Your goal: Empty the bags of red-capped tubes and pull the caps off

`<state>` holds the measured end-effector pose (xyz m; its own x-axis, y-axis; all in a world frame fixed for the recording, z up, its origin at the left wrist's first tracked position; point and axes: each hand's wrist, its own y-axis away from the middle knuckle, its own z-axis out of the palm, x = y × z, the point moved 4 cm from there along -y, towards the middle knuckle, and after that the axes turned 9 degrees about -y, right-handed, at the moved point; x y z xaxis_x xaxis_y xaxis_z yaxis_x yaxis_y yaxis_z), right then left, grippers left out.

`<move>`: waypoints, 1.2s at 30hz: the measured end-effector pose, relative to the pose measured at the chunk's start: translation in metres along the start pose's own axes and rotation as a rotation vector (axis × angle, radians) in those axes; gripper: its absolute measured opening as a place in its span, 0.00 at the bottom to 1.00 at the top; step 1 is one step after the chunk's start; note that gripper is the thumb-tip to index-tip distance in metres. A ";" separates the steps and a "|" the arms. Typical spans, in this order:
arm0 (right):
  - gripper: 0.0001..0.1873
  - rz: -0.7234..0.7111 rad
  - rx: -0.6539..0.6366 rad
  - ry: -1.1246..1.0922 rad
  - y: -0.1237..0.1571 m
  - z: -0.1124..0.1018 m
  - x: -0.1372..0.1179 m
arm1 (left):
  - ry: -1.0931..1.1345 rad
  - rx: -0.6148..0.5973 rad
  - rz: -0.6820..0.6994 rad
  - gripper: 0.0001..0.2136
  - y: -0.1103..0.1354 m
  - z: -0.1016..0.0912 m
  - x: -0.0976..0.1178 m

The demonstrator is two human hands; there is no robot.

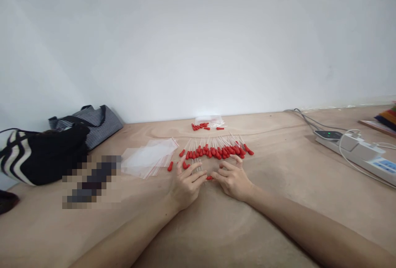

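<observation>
The right hand (230,178) pinches a red bulb (209,177) low over the surface (198,235); the left hand (188,181) has its fingertips at the other end, whether gripping anything I cannot tell. Bringing both hands together there probably steadies the bulb. Wrists sit low, fingers bent inward, forearms converging. Just beyond, droppers (219,152) lie side by side, bulb ends nearest, seemingly for order; bags (148,154) lie left.

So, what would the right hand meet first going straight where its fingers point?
Apparently the small red bulb right before it, then the left hand just beyond; exact depth is unclear.
</observation>
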<state>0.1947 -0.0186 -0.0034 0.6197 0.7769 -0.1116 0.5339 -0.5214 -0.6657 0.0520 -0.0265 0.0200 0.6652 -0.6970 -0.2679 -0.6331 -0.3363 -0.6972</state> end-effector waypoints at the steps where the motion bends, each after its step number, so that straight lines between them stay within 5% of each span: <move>1: 0.12 0.000 0.002 -0.003 0.000 0.000 0.000 | 0.003 0.007 -0.004 0.13 0.000 0.000 0.000; 10: 0.12 0.178 0.051 0.016 0.008 -0.009 0.020 | 0.003 0.015 -0.148 0.09 0.010 -0.002 -0.019; 16: 0.18 0.276 -0.052 0.000 0.004 0.003 0.017 | 0.053 0.011 -0.370 0.10 0.010 0.000 -0.041; 22: 0.20 0.350 -0.049 -0.145 -0.008 0.017 0.008 | 0.068 -0.153 -0.690 0.11 0.022 -0.008 -0.084; 26: 0.19 0.403 -0.071 -0.173 -0.020 0.027 0.003 | 0.115 -0.268 -0.814 0.09 0.028 -0.003 -0.093; 31: 0.14 0.466 -0.164 -0.142 -0.032 0.039 -0.001 | 0.124 -0.382 -0.842 0.07 0.034 0.010 -0.092; 36: 0.10 0.563 -0.215 -0.106 -0.035 0.042 -0.009 | -0.068 -0.344 -0.764 0.12 0.038 0.007 -0.094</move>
<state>0.1460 0.0074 -0.0100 0.7856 0.3863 -0.4833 0.2520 -0.9132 -0.3203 -0.0319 0.0305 0.0139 0.9754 -0.1632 0.1484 -0.0770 -0.8824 -0.4642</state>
